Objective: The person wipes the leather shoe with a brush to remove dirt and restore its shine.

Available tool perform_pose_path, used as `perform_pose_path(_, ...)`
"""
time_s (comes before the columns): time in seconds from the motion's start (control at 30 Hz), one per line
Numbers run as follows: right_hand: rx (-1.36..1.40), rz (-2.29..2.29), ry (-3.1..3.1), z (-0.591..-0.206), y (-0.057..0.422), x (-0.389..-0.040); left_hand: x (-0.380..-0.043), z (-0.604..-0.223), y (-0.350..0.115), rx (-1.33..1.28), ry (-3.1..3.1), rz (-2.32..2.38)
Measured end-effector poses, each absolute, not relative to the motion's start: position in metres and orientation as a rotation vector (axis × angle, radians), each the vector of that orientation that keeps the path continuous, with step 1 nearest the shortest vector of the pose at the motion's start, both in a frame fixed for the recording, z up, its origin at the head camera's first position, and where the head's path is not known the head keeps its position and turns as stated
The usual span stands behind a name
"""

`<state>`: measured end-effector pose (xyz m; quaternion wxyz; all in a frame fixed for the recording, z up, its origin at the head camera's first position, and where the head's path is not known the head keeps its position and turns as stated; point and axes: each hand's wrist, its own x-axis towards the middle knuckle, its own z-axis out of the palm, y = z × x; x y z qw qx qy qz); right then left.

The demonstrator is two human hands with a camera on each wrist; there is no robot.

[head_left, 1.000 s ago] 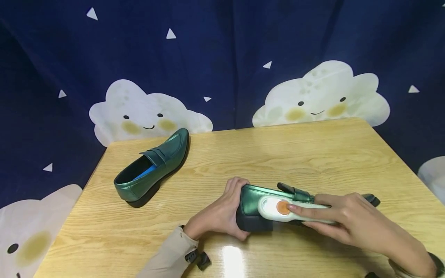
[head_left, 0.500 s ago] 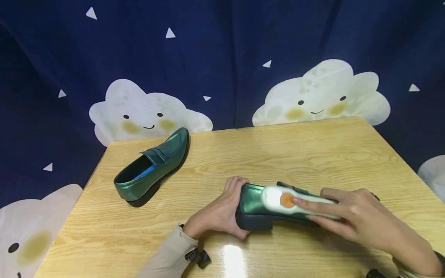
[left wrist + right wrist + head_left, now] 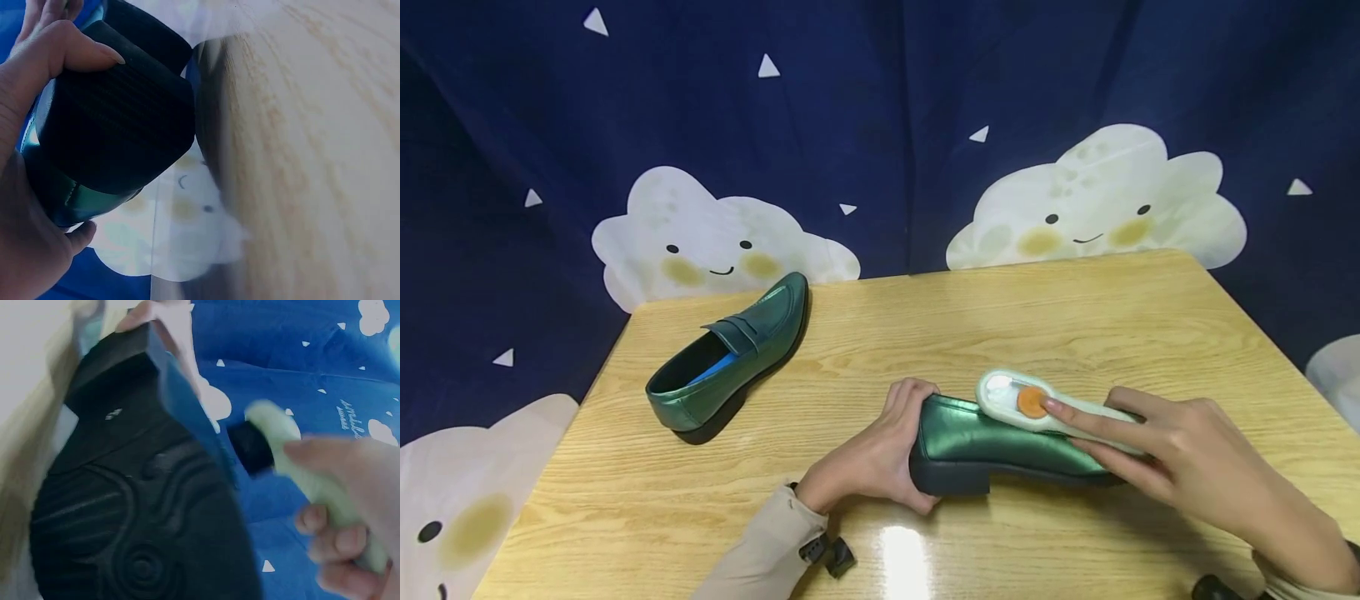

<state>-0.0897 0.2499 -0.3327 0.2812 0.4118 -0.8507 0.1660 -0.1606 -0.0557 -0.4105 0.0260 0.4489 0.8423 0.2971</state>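
Observation:
My left hand point(image 3: 880, 454) grips a shiny green loafer point(image 3: 955, 437) round its heel, with the thumb under the black heel block point(image 3: 119, 119) in the left wrist view. The shoe points right, its side facing me. My right hand point(image 3: 1187, 454) holds a pale green shoe brush point(image 3: 1000, 400), index finger on its orange button point(image 3: 1032, 402). The brush's dark head point(image 3: 251, 448) shows in the right wrist view, beside the shoe's upper; whether it touches is unclear. A patterned black sole point(image 3: 144, 487) fills much of that view. The toe is hidden behind my right hand in the head view.
A matching green loafer point(image 3: 730, 354) with a blue insole stands upright at the table's back left. The wooden table point(image 3: 1075, 325) ends at a dark blue curtain point(image 3: 887, 100) printed with smiling clouds.
The brush has moved from low on the shoe's side up to its top edge and slightly right, in my right hand. My left hand and the gripped loafer stay nearly still.

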Motion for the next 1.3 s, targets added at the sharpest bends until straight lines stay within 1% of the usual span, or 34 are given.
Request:
perform_pose_path(0.13,1.228,0.514,-2.399,-0.336,0.252,-0.087,-0.161,-0.411,-0.057,1.373,2.603,0.918)
perform_pose_path(0.2,1.227,0.476,-2.462,-0.337,0.253,-0.087,-0.161,-0.411,-0.057,1.358,2.601,0.924)
perform_pose_path(0.47,1.010,0.275,-2.315,-0.333,0.260,-0.094,-0.162,-0.411,-0.057,1.332,2.598,0.942)
perform_pose_path(1.07,0.764,0.097,-2.258,-0.325,0.262,-0.097,-0.164,-0.412,-0.056,1.327,2.596,0.940)
perform_pose_path(1.17,0.820,0.221,-2.275,-0.325,0.261,-0.095,-0.163,-0.412,-0.056,1.333,2.596,0.935)
perform_pose_path(1.3,0.989,0.473,-2.306,-0.328,0.253,-0.089,-0.163,-0.412,-0.056,1.329,2.594,0.934)
